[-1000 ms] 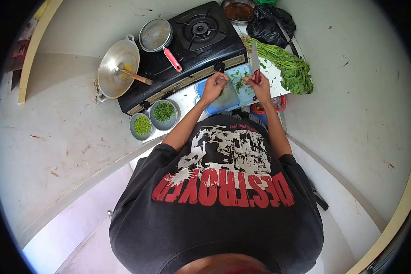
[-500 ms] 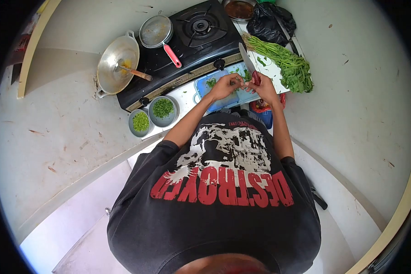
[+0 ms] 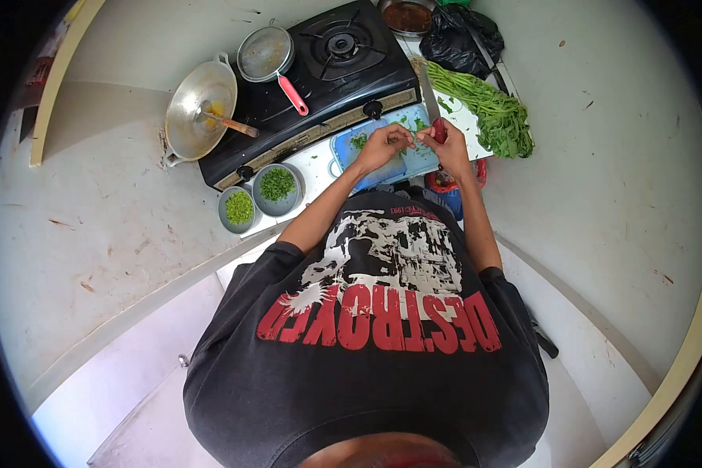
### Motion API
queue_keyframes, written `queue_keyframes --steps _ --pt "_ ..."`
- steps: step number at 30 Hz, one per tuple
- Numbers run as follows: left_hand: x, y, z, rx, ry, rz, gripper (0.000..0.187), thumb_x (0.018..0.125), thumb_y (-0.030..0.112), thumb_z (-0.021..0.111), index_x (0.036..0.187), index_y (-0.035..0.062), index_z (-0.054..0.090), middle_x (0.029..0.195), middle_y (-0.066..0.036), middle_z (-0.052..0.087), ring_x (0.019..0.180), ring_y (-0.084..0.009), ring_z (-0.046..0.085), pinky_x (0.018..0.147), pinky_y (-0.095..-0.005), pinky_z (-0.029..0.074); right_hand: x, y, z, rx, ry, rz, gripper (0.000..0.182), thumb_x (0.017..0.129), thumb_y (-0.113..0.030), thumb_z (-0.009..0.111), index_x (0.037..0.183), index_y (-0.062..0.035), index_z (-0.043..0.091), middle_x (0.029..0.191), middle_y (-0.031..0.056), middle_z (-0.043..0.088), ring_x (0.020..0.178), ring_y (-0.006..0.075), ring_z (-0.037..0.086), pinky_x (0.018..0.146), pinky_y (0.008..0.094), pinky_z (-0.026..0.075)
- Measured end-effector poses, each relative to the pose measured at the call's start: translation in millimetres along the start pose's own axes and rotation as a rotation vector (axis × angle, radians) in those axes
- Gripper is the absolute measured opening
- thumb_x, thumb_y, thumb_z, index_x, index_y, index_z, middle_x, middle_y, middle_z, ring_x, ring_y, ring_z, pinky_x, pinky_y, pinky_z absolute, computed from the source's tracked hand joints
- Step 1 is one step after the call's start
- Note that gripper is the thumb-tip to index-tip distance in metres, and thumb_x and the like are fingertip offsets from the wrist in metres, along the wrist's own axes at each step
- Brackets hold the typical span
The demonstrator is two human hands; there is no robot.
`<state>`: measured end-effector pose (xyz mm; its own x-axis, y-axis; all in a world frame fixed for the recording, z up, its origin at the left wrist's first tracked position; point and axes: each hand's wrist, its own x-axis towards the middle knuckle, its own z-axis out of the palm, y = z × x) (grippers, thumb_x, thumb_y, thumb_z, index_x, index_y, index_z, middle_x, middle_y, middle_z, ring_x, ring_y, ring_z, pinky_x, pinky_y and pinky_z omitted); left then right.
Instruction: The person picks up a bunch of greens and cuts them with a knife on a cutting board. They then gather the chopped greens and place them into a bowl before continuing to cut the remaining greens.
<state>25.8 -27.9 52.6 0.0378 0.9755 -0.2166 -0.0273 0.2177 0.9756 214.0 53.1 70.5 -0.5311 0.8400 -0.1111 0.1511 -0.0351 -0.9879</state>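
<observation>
My right hand (image 3: 448, 150) is wrapped round the red handle of a kitchen knife (image 3: 429, 97), whose blade points away from me toward the stove. My left hand (image 3: 385, 148) is beside it with its fingers curled in a pinch; whatever may be between the fingertips is too small to make out. The fingertips of both hands are a small gap apart. Below them lies a blue cutting board (image 3: 382, 173) with chopped green leaves (image 3: 359, 141) on it. A bundle of leafy greens (image 3: 487, 105) with long stems lies to the right of the knife.
Two grey bowls hold chopped greens: a darker heap (image 3: 277, 185) and a paler one (image 3: 239, 207). A gas stove (image 3: 320, 86) carries a wok (image 3: 181, 125) and a red-handled strainer (image 3: 265, 53). At the back are a black plastic bag (image 3: 459, 40) and a metal pan (image 3: 405, 17).
My hands have drawn slightly apart at the fingertips. The knife blade has swung a little to the right and stands straighter.
</observation>
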Motion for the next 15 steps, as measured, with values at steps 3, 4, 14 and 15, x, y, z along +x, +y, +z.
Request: queue_keyframes --steps 3,4,14,15 --pt "0.6 -2.6 -0.1 0.015 0.003 0.007 0.01 0.097 0.004 0.06 0.104 -0.0009 0.064 0.099 -0.008 0.07 0.095 -0.0153 0.067 0.091 -0.0302 0.05 -3.5 -6.6 4.6 -0.057 0.022 -0.003 0.015 0.088 -0.007 0.075 0.093 0.001 0.063 0.084 0.0053 0.072 0.076 0.0086 0.063 0.072 0.0266 0.051" --pt "0.7 -3.9 -0.9 0.028 0.002 0.009 0.01 0.097 0.003 0.06 0.105 -0.001 0.064 0.099 -0.008 0.07 0.095 -0.0152 0.066 0.091 -0.0301 0.05 -3.3 -4.6 6.0 -0.045 0.028 0.0 0.016 0.087 -0.007 0.075 0.093 0.001 0.063 0.083 0.0052 0.071 0.075 0.0086 0.063 0.072 0.0268 0.051" --pt "-6.2 -0.2 -3.7 0.051 0.018 -0.018 0.013 0.095 0.006 0.062 0.104 -0.0009 0.067 0.097 -0.007 0.071 0.094 -0.0128 0.065 0.088 -0.0288 0.05 -4.2 1.6 11.1 -0.081 0.031 0.008 0.016 0.086 -0.007 0.076 0.092 0.0008 0.063 0.083 0.0046 0.07 0.075 0.0096 0.06 0.073 0.0276 0.05" --pt "-9.0 1.8 -4.9 0.068 0.024 -0.033 0.013 0.095 0.007 0.062 0.104 -0.0008 0.068 0.097 -0.007 0.071 0.094 -0.0126 0.065 0.088 -0.0286 0.05 -3.7 2.8 11.2 -0.093 0.031 0.014 0.016 0.087 -0.007 0.076 0.092 0.0007 0.063 0.084 0.0046 0.07 0.075 0.0097 0.06 0.073 0.0277 0.05"
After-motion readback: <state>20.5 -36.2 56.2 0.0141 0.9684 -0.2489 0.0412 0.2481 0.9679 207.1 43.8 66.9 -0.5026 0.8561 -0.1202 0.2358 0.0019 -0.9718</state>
